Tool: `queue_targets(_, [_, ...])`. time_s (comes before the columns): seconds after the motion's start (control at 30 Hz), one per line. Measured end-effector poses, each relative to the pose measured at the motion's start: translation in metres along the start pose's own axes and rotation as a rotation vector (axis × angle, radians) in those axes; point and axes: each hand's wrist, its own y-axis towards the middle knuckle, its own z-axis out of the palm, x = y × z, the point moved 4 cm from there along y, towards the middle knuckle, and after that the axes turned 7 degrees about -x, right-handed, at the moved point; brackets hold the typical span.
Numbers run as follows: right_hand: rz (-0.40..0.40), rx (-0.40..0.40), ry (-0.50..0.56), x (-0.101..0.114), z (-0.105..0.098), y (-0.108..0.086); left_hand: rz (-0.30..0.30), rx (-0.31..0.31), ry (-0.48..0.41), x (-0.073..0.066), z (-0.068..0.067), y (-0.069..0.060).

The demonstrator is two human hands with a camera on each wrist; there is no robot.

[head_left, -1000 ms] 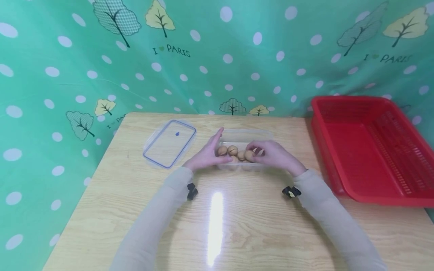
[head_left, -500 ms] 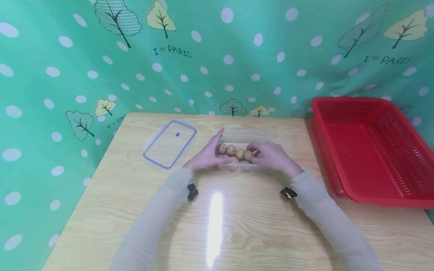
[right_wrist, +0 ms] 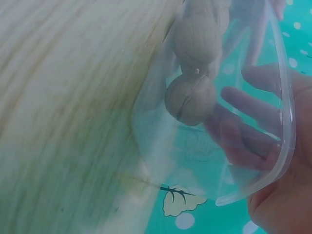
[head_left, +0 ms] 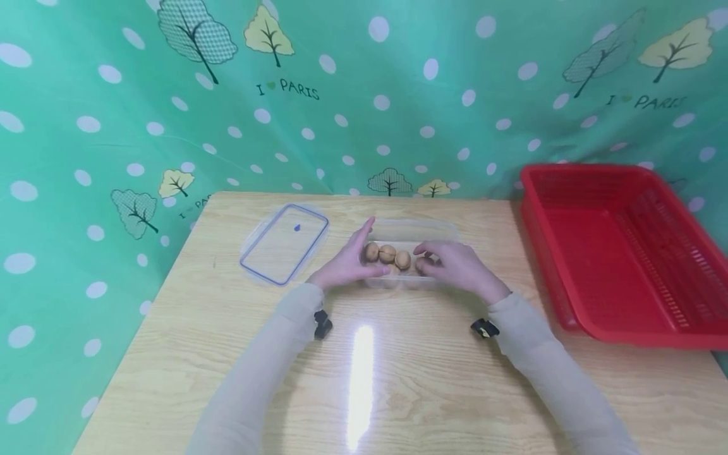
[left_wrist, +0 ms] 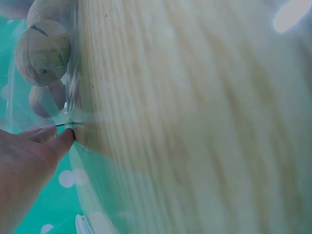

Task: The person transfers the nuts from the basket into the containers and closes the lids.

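In the head view, a clear plastic food container [head_left: 443, 228] holds several walnuts [head_left: 387, 254]. My left hand [head_left: 348, 260] holds its left end, thumb along the front side and fingers toward the back. Its fingertips [left_wrist: 62, 139] press near the container's corner in the left wrist view. My right hand [head_left: 457, 264] reaches into the right end from above, fingers spread. Its thumb side is beside a walnut [head_left: 423, 264]. Through the clear wall in the right wrist view, a walnut [right_wrist: 191, 100] sits close to the fingertips; whether they touch it is unclear.
A clear lid [head_left: 284, 243] with a blue seal lies left of the container on the wooden table [head_left: 443, 392]. At the right stands a large red plastic basket [head_left: 574, 278]. Behind the table hangs a green dotted cloth [head_left: 318, 120].
My right hand first held a walnut near the row, shifted it slightly left, and now has its fingers around a lower walnut farther right. The left hand has stayed in place.
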Motion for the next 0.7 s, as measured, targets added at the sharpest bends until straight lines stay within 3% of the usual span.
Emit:
queue_targets(0.23, [0.040,-0.011,0.142,-0.0037,-0.0025,-0.0032,-0.002,0.009,0.005,0.0005,0.0009,0.0006])
queue_targets(0.53, [0.021,-0.066,0.264,-0.0051,-0.0053,-0.0057,-0.006,-0.002,0.017,0.0016,-0.0004,0.0016])
queue_targets(0.7, [0.010,-0.116,0.359,-0.0066,-0.0083,-0.0074,-0.002,-0.001,0.039,-0.0049,-0.0028,-0.0001])
